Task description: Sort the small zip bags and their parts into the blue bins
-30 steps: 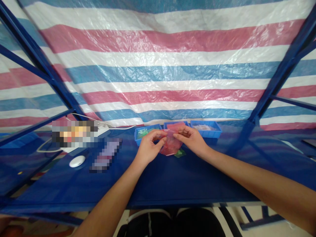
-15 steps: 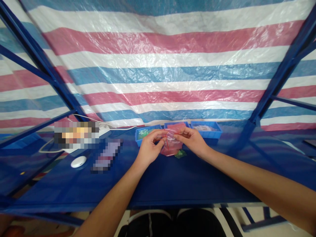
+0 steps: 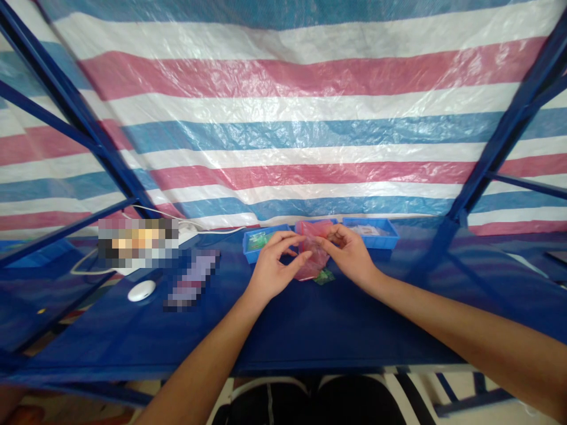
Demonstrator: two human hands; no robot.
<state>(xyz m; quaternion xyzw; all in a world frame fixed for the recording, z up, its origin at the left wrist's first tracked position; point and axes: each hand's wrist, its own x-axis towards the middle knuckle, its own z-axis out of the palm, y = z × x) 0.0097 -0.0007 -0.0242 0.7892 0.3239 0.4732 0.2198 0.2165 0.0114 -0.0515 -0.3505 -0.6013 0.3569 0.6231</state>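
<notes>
A thin, see-through pink plastic bag (image 3: 312,260) stands crumpled between my two hands over the blue table. My right hand (image 3: 352,254) pinches its right edge between thumb and fingers. On the other side, my left hand (image 3: 277,265) has its thumb and fingers spread apart, with the fingertips right at the bag's left edge. Beneath the bag's lower right corner, a small green packet (image 3: 325,276) lies on the table, partly covered. The bag also hides much of the middle blue bin (image 3: 333,223) behind it.
A left blue bin (image 3: 252,255) holds green packets; a right blue bin (image 3: 376,241) holds clear and whitish ones. To the left are a white round case (image 3: 142,290), a blurred-out flat item (image 3: 192,280) and white cables (image 3: 217,232). Striped sheeting (image 3: 301,130) hangs behind.
The fingers of my left hand have parted from their pinch on the bag. The bag has bunched narrower towards my right hand, which keeps its hold.
</notes>
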